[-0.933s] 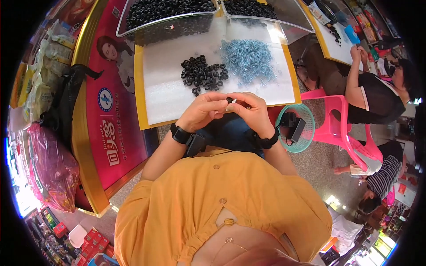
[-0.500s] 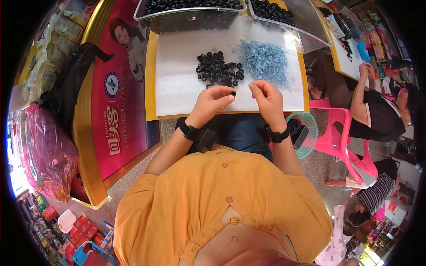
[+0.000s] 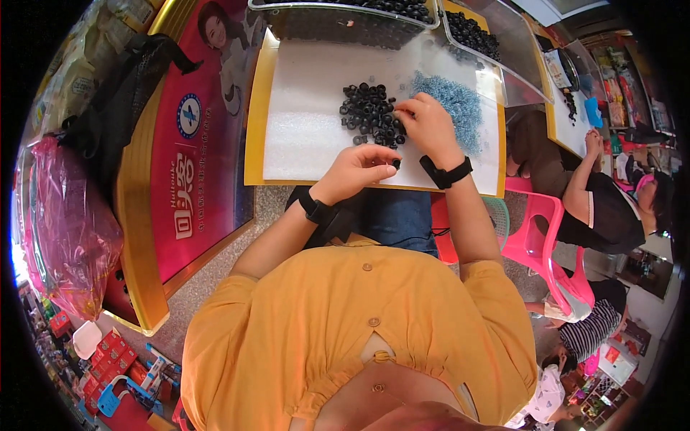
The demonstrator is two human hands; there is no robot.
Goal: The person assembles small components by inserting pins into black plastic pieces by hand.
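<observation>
My left hand [image 3: 353, 172] is closed, thumb and forefinger pinching a small black ring-shaped part [image 3: 396, 164] just above the near side of the white work surface [image 3: 305, 122]. My right hand [image 3: 433, 129] reaches over that surface, fingers curled together at the right edge of a heap of black ring-shaped parts [image 3: 365, 108]. Whatever its fingertips hold, if anything, is too small to make out. Beyond the right hand lies a heap of tiny light-blue pieces [image 3: 463, 115], partly hidden behind the hand.
Clear plastic bins of black parts, a large one [image 3: 345, 21] and a smaller one [image 3: 471, 34], stand along the far edge. A pink printed panel [image 3: 194, 144] borders the left. On the right are a pink chair [image 3: 532, 230] and another person at a second table [image 3: 568, 122].
My right hand has moved forward from beside the left hand to the edge of the black heap. The left hand keeps its black part. The whole view has shifted slightly.
</observation>
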